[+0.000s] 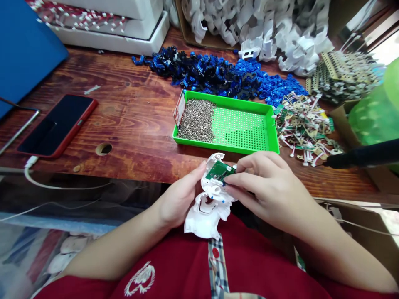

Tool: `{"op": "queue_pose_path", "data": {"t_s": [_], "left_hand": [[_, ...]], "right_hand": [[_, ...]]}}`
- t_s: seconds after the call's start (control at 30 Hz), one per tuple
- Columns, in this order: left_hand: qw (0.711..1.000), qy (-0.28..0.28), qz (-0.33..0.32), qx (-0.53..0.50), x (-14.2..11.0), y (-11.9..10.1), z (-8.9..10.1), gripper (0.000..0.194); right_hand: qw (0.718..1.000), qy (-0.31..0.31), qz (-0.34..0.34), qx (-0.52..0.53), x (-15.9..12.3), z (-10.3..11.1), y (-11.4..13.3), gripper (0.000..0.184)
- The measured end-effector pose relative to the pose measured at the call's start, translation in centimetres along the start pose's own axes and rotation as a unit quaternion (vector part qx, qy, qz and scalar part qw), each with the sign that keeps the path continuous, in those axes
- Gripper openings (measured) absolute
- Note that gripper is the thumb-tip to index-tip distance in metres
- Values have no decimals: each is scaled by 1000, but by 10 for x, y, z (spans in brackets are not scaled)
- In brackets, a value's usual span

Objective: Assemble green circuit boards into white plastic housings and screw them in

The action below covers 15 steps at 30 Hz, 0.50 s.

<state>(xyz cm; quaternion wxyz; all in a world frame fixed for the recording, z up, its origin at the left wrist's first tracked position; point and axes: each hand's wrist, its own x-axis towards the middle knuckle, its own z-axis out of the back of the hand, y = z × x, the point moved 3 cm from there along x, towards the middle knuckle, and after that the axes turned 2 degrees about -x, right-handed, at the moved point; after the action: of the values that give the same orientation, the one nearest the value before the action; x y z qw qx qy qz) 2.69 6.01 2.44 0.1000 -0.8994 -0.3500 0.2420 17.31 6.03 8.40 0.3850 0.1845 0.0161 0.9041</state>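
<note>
My left hand [182,197] is closed around the left side of a white plastic shell [204,222], held in front of my chest near the table's front edge. A green circuit board [218,171] sits at the upper part of the shell. Fingers of my right hand [260,182] are bent and pinch at the board's right edge, over the shell. Small blue spots show on the white plastic below the board. The right fingertips partly cover the board's right end, and my left fingers are mostly hidden behind the shell.
Beyond my hands lies a green perforated tray [249,146] with small screws [198,120]. Blue and black parts [212,72] are heaped behind it, wired circuit boards [307,124] to its right. A phone [59,126] charges at left; white shells [264,25] fill a box at the back.
</note>
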Motion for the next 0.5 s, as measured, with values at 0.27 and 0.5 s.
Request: {"op": "queue_pose_path", "data": {"t_s": [0.27,0.5], "left_hand": [[996,-55,-36,64,-1,4,3,27],[996,-61,-61,38,-2,7,3,27]], "right_hand": [[992,87,-13,-86,5,-9,4,13],[994,67,-31,-77,5,-13,6,9]]}}
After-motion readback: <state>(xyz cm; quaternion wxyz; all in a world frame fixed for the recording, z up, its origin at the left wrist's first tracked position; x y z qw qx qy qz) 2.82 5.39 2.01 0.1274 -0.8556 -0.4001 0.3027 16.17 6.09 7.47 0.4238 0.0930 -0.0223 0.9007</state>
